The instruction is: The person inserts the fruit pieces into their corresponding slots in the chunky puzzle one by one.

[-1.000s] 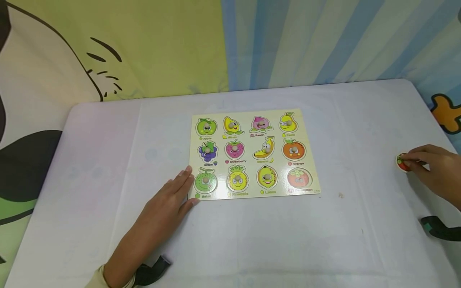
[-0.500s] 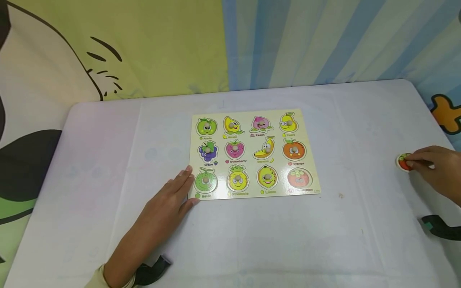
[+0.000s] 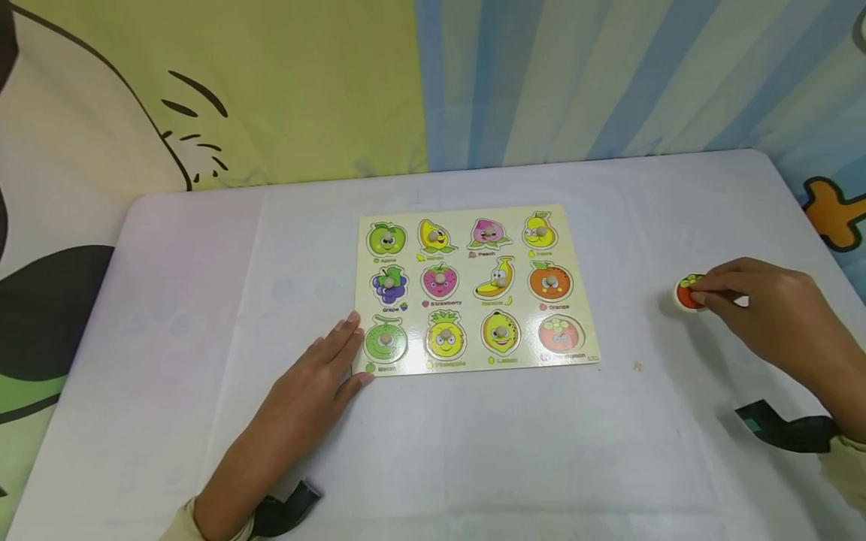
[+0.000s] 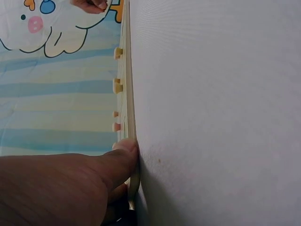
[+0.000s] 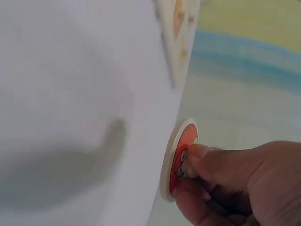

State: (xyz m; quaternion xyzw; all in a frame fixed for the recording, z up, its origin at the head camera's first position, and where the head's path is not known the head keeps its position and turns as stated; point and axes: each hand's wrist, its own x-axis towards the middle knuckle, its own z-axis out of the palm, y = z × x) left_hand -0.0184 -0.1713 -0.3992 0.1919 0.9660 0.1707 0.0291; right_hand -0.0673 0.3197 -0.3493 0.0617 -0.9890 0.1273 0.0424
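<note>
A wooden fruit puzzle board lies on the white table, with knobbed fruit pieces in several cutouts. At its lower right is a persimmon-shaped recess with a printed picture and no knob. My left hand rests at the board's left edge, fingers extended, the thumb at the near corner. In the left wrist view the thumb touches the board's edge. My right hand pinches a round red persimmon puzzle piece by its knob. In the right wrist view this piece is tilted, above the table.
The white tabletop surrounds the board. A printed cloth hangs behind the table's far edge. Black curved straps stick out at both wrists. A small mark shows on the tabletop.
My right hand has moved left toward the board, bringing the persimmon piece off the table's right side. My left hand and the board have stayed in place.
</note>
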